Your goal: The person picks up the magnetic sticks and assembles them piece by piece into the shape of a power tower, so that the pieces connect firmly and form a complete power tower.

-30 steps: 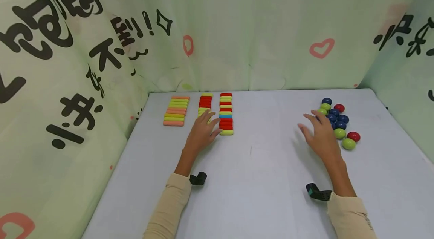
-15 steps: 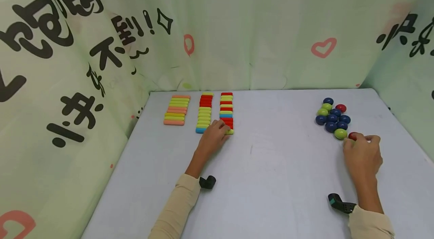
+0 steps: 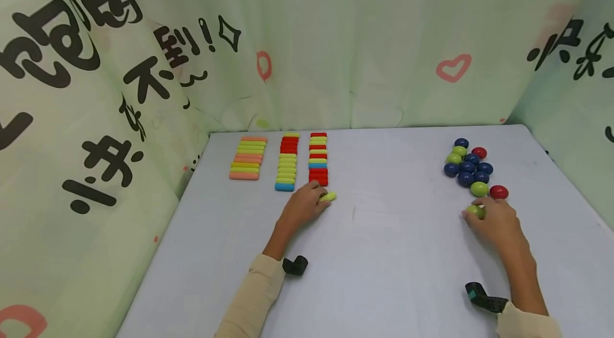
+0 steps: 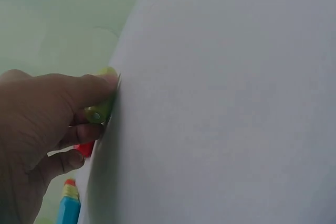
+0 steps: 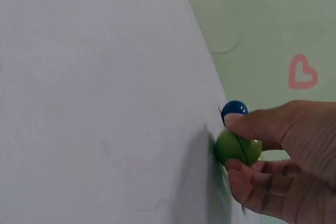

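My left hand (image 3: pixel 302 206) pinches a yellow-green stick (image 3: pixel 329 196) just in front of the right-hand row of sticks (image 3: pixel 318 171). In the left wrist view the thumb lies along this stick (image 4: pixel 97 115), and its round end faces the camera. On the other side, my right hand (image 3: pixel 501 226) holds a green egg-shaped ball (image 3: pixel 475 211) between thumb and fingers. A seam runs across that green ball (image 5: pixel 231 148) in the right wrist view. Beyond the right hand lie a red ball (image 3: pixel 499 192), another green ball (image 3: pixel 479 188) and a cluster of blue balls (image 3: pixel 466 167).
Two more rows of coloured sticks lie left of the first: a middle row (image 3: pixel 287 160) with a blue stick nearest, and an orange-and-yellow row (image 3: pixel 247 158). The white table (image 3: pixel 384 231) ends at a printed curtain (image 3: pixel 355 61) behind and at both sides.
My left hand has gone to the front of the right-hand row and drawn its nearest yellow-green stick away. The right hand moved to the front green ball, which now sits left of its former place.
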### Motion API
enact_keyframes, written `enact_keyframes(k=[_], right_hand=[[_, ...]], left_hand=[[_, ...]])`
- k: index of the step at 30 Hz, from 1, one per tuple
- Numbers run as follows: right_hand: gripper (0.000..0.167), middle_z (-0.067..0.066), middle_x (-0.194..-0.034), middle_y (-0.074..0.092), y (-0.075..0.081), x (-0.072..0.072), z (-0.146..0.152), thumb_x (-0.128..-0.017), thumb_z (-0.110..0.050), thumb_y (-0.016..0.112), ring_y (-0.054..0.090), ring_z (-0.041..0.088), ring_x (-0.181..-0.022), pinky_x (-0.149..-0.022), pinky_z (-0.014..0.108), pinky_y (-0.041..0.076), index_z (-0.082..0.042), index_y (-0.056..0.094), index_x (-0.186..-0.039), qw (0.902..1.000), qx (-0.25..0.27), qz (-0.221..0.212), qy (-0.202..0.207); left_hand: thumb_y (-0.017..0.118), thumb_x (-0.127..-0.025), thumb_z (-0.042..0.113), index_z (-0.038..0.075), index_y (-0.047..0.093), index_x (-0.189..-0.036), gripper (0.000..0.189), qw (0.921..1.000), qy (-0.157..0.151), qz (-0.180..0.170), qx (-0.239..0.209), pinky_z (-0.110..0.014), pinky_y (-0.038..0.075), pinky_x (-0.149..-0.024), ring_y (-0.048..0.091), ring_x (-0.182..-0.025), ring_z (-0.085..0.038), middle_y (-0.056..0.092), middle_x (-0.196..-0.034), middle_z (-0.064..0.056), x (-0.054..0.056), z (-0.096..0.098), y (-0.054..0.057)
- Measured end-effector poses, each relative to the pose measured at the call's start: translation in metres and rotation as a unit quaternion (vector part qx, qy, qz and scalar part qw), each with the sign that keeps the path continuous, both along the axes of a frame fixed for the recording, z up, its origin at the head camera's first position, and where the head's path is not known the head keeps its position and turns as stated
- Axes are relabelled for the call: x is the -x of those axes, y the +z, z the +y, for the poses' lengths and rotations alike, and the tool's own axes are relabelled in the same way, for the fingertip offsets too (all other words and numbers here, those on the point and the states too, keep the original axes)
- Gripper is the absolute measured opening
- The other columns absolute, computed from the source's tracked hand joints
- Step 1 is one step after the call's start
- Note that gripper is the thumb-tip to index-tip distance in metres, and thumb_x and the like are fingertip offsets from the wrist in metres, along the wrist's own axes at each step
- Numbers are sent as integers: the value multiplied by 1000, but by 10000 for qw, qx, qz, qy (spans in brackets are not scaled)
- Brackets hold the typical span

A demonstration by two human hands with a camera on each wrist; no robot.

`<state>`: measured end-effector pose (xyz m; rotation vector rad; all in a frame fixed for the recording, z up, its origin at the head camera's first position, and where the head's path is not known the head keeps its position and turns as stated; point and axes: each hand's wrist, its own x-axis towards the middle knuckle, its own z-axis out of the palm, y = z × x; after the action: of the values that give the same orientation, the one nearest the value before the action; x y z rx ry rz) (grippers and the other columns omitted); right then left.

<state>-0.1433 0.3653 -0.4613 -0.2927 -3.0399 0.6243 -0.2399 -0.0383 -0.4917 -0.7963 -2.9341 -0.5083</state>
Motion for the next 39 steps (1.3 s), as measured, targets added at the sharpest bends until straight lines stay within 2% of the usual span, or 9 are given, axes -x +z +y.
enact_keyframes(k=[4,9,16,20,24,28,34,37,39], right_hand=[[40,25,-92,60,1,6,-19,-88,-22,69,56,33,-81,-69,44,52,10,61,-111,9930,48,51,1182],[34,17,-101,62,-2,19,-57,-89,-17,70,60,14,-73,-61,23,51,1,60,-117,9740,1209,-252,1897],[40,26,-119,57,-12,48,-107,-93,-18,66,67,18,-79,-64,28,58,3,55,-125,9206,2992,-541,2450],[41,27,-120,57,-15,60,-125,-94,-16,66,68,20,-83,-66,32,59,6,54,-126,8925,3611,-494,2657],[41,27,-120,56,-15,66,-136,-94,-15,66,68,21,-83,-66,34,59,7,53,-126,8728,3934,-486,2848],[40,27,-120,56,-16,68,-141,-94,-15,65,68,22,-84,-66,33,58,6,54,-126,8662,4009,-565,2929],[40,22,-111,58,-18,69,-146,-94,-15,66,63,20,-78,-62,29,55,5,53,-126,8683,4060,-593,2789],[43,17,-104,60,-20,70,-148,-93,-16,67,60,17,-72,-59,29,52,4,53,-127,8727,4124,-592,2547],[44,14,-102,61,-21,70,-149,-92,-18,68,58,15,-69,-58,28,51,2,53,-128,8777,4169,-589,2289]], left_hand=[[71,-90,32,10,71,-113,32,9983,-247,-366,-382,-19,51,-75,56,-84,-9,63,-99,0,-5,7,-2],[70,-91,31,10,72,-109,28,9849,-777,-1087,-1104,-14,47,-70,54,-79,-5,64,-90,3,-10,17,-5],[71,-90,30,9,74,-104,25,9708,-1037,-1384,-1660,-14,47,-67,55,-74,-2,64,-84,4,-14,23,-10],[71,-90,31,10,74,-104,26,9693,-1044,-1379,-1750,-13,46,-66,53,-73,-1,63,-82,6,-15,23,-14],[70,-91,30,10,73,-104,25,9677,-1119,-1249,-1884,-13,46,-65,53,-72,-1,63,-81,5,-15,24,-16],[69,-91,28,9,72,-105,23,9644,-1153,-1236,-2032,-13,46,-66,53,-72,-1,63,-82,4,-14,25,-16],[68,-92,30,9,73,-102,23,9627,-1016,-1321,-2132,-13,46,-66,53,-72,-1,66,-82,4,-14,27,-17],[65,-94,32,10,73,-102,25,9666,-637,-1213,-2166,-13,47,-66,54,-74,-2,67,-83,4,-13,28,-16],[64,-95,31,11,72,-102,23,9696,-132,-1010,-2225,-14,47,-65,54,-75,-5,66,-84,4,-13,28,-15]])
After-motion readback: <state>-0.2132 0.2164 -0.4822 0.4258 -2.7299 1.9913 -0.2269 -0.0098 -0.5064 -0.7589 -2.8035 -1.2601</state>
